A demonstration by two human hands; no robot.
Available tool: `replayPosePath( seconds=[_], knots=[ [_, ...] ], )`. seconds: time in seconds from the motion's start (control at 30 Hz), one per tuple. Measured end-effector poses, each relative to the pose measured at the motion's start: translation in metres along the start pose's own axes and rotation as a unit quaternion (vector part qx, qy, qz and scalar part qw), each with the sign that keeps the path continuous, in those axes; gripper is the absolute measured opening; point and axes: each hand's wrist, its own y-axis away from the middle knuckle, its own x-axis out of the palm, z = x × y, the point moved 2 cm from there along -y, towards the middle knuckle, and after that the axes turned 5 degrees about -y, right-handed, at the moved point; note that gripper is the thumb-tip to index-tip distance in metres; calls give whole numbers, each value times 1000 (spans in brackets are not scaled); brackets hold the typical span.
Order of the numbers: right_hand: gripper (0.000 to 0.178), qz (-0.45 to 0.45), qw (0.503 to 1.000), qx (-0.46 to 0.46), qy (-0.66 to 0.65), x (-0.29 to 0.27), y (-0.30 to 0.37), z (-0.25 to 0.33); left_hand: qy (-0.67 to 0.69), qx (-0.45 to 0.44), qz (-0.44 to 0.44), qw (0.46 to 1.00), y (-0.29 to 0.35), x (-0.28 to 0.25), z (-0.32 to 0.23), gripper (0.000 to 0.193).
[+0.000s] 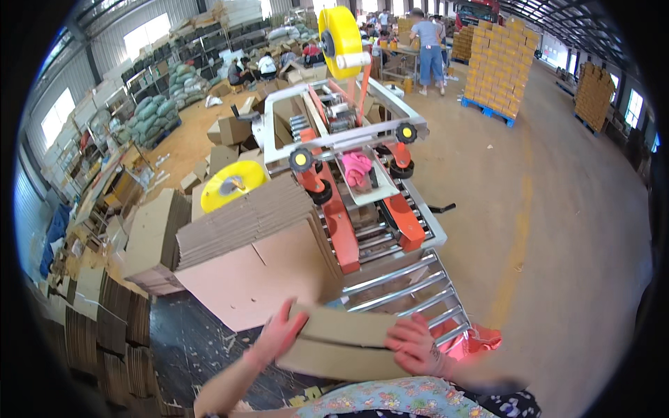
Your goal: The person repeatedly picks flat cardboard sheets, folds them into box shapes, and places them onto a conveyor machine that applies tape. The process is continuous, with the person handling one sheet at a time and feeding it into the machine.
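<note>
A brown cardboard box [341,325] is between my hands, close in front of my apron. A dark gap runs across it where two flaps meet. My left hand [282,331] grips its left end, and my right hand [416,343] is closed over the right end. Just beyond the box lie the metal rollers [397,287] of a short conveyor. They lead to a carton-sealing machine [341,167] with orange side rails and a large yellow tape roll [340,42] on top. Left of it leans a stack of flat cardboard sheets [258,272].
Another yellow tape roll [233,187] lies behind the sheets. Bundled cardboard [104,313] stands at the lower left. A pink cloth [357,167] rests in a tray on the machine. A red bag [482,339] hangs by the rollers. Stacked cartons [500,70] and several people are farther back.
</note>
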Motion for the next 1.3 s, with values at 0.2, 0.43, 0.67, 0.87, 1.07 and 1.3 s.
replayPosePath(
  seconds=[0.2,0.43,0.67,0.87,1.07,1.3],
  knots=[
    [23,-337,924,138,117,-26,68,-32,-101,265,112,952,-142,100,-132,47],
    [24,-445,865,92,212,40,-70,-146,-272,580,-190,744,-188,125,-153,28],
    [39,-198,969,-147,27,98,-210,-96,-248,201,-110,941,-100,18,33,22],
    [56,57,963,-200,171,178,-282,-55,-453,244,-449,730,-27,-106,35,41],
    [16,20,960,-262,-93,161,-196,23,-453,45,-227,861,8,-170,71,49],
    [31,390,807,-159,-414,18,-133,28,-493,152,-104,850,55,-54,56,35]
  ],
)
